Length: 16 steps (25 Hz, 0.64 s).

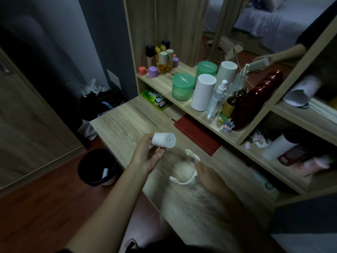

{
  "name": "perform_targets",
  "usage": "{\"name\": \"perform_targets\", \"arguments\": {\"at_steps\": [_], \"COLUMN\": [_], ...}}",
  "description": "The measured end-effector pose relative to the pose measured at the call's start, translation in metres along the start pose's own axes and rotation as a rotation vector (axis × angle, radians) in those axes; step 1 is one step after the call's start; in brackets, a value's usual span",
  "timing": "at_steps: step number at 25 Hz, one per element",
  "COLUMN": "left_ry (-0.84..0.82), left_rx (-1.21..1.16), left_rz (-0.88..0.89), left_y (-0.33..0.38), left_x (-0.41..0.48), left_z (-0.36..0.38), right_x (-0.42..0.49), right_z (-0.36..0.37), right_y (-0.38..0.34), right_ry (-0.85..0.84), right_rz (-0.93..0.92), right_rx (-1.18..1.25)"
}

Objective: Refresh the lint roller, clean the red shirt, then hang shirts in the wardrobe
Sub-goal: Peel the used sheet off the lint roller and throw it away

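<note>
- Refill roll (163, 140) is gripped in left hand (147, 156), hole end up.
- Roller handle (180, 182) is held by right hand (207, 175), just right of the roll; blurred.
- Both are held above desk (124, 125).

A white roll (164, 140) at near left, a white handle (184, 181) at near right, pale wood-grain desk (127, 125) beneath. Farther back, a dark red book (197, 134) and a green jar (182, 86); black bin (87, 167) at left.

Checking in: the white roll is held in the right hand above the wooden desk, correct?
Not quite. The head view shows the white roll held in the left hand above the wooden desk; the right hand holds the white roller handle.
</note>
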<state>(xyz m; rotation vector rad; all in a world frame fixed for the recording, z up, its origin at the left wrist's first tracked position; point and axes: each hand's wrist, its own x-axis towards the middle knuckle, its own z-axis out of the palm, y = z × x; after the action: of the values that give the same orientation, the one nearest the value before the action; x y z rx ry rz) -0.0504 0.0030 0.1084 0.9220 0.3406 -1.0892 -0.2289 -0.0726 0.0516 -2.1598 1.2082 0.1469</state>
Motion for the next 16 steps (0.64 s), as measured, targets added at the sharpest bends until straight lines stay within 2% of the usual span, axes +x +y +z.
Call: {"name": "perform_targets", "arguments": {"at_steps": [2, 4, 7, 13, 16], "left_ry": [-0.031, -0.084, -0.216, -0.393, -0.391], "left_rx": [0.161, 0.399, 0.671, 0.850, 0.893], "left_rz": [0.032, 0.109, 0.248, 0.348, 0.383], "left_y": [0.005, 0.008, 0.008, 0.000, -0.005], "left_x": [0.005, 0.008, 0.005, 0.001, -0.001], "left_z": [-0.003, -0.003, 0.002, -0.003, -0.005], "right_x": [-0.005, -0.005, 0.003, 0.005, 0.005], "right_z": [-0.029, -0.049, -0.059, -0.061, -0.060], "right_y": [-0.016, -0.029, -0.038, -0.043, -0.045], "right_ry": [0.123, 0.184, 0.250, 0.261, 0.289], "right_rz": [-0.160, -0.212, -0.247, -0.252, -0.227], "right_rx": [-0.030, 0.015, -0.043, -0.104, -0.106]}}
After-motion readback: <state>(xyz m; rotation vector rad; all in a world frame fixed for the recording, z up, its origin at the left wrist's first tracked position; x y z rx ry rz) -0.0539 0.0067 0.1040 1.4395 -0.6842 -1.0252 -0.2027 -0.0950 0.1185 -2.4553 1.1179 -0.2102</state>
